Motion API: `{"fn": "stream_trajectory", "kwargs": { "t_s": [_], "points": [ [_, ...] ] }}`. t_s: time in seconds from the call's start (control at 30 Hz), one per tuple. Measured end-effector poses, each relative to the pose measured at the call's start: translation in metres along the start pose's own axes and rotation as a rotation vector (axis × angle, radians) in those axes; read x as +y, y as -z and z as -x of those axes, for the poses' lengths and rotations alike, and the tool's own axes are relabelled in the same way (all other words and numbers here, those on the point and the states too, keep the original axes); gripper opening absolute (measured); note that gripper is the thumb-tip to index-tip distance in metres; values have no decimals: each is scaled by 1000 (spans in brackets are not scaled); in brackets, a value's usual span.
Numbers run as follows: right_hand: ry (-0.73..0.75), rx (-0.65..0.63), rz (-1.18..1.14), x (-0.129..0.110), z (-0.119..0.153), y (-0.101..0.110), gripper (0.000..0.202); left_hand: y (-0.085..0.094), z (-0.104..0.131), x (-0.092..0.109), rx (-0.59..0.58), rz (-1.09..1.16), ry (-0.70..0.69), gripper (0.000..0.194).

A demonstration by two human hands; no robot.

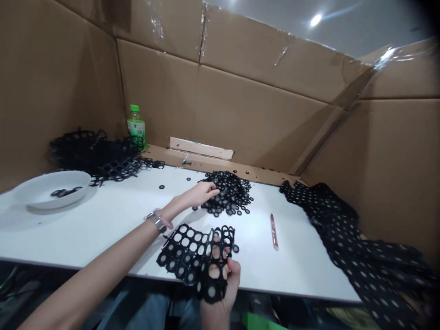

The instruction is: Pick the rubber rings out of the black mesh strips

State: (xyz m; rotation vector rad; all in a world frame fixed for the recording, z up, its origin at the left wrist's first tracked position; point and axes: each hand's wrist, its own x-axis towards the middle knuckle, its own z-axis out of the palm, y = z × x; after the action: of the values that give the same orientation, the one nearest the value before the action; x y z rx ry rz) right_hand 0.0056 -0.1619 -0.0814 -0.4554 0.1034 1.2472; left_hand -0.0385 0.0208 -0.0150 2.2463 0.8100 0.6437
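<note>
At the left edge of a heap of small black rings (228,190), my left hand (202,192) has its fingers bent and close together; whatever is between the fingertips is too small to make out. Near the front edge of the table, my right hand (228,279) grips a black mesh sheet (187,256), thumb at its right side and fingers partly showing through the holes. Grey-centred rings fill the sheet's lower rows, while its upper holes look open. One loose ring (235,249) lies just right of the sheet.
A white bowl (55,190) with some rings stands at the left, before piled black mesh (96,153) and a green-capped bottle (136,128). A red pen-like item (274,231) lies right of centre. Long filled mesh (343,233) drapes over the right side. Cardboard walls (240,110) surround the white table (292,270).
</note>
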Motion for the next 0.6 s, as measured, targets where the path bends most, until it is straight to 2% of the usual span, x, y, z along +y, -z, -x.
{"fn": "stream_trajectory", "kwargs": {
  "t_s": [0.1, 0.2, 0.23, 0.3, 0.4, 0.6],
  "points": [
    [20, 49, -54, -5, -1, -1, 18, -6, 20, 14, -126, 48, -73, 33],
    [43, 11, -55, -10, 1, -6, 11, -5, 61, 25, -403, 179, -214, 29],
    [48, -12, -55, -11, 1, -8, 9, -5, 73, 27, -446, 200, -227, 26],
    [50, -54, -61, -14, 2, -11, 10, -5, 91, 29, -414, 185, -174, 19],
    [35, -75, 2, -18, 4, -7, 18, -3, 103, 28, -333, 208, -65, 17],
    [34, 54, 403, -18, 26, 14, 47, 15, 107, 42, -310, 385, -51, 18]
  ]
}}
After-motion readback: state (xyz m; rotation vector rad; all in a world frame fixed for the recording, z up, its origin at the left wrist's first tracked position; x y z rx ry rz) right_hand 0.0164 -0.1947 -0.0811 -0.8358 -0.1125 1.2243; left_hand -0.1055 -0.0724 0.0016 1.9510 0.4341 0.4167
